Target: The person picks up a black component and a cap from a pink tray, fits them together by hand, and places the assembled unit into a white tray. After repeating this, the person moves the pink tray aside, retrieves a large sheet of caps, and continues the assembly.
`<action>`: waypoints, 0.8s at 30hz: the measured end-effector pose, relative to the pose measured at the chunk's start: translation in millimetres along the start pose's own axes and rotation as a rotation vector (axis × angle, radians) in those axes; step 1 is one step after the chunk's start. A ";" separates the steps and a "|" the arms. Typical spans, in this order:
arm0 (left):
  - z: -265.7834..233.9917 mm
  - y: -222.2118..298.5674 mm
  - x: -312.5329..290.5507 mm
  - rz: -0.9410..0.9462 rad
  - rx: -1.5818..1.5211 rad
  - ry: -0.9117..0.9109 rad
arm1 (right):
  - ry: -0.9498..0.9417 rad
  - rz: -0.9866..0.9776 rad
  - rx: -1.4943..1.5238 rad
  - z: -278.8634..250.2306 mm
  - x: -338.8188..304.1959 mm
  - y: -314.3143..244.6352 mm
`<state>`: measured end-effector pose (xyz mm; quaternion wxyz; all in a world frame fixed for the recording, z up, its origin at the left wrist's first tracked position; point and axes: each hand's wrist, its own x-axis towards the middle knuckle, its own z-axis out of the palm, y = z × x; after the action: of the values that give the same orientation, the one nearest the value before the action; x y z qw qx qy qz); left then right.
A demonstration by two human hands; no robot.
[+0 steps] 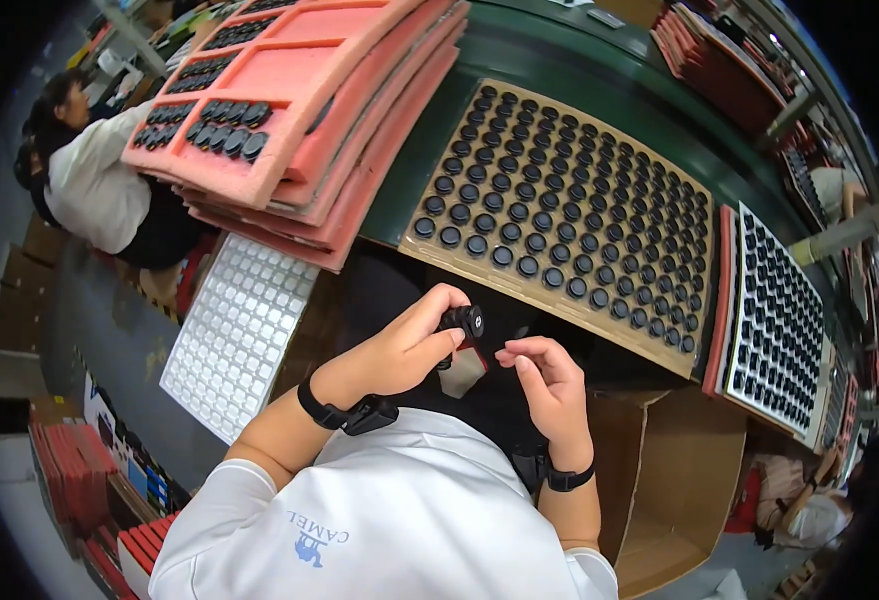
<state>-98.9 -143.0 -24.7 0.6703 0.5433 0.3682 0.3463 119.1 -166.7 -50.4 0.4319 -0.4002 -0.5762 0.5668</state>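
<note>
My left hand [411,345] is closed in front of my body around small black round parts. One round part [473,321] shows its flat face, with a small light mark, beyond the fingers; how many sit in the palm is hidden. To its right, my right hand [549,388] hovers apart, fingers loosely bent and nothing visible between them. Just beyond both hands lies a brown tray [509,285] with rows of similar black round parts standing in its pockets.
Pink foam trays [304,58] are stacked at the left, black parts in the top one. A white pocketed tray [244,335] sits below them. Another white tray [744,330] of black parts stands right, above an open cardboard box [684,480]. A person [99,190] sits far left.
</note>
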 end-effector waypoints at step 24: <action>-29.6 -21.7 128.7 0.196 0.073 -0.002 | 0.093 -0.262 -0.291 -42.0 132.4 9.1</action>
<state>-60.3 -21.5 -65.3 0.6134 0.6009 0.3251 0.3961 118.1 -27.6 -54.3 0.4655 -0.4058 -0.6788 0.3973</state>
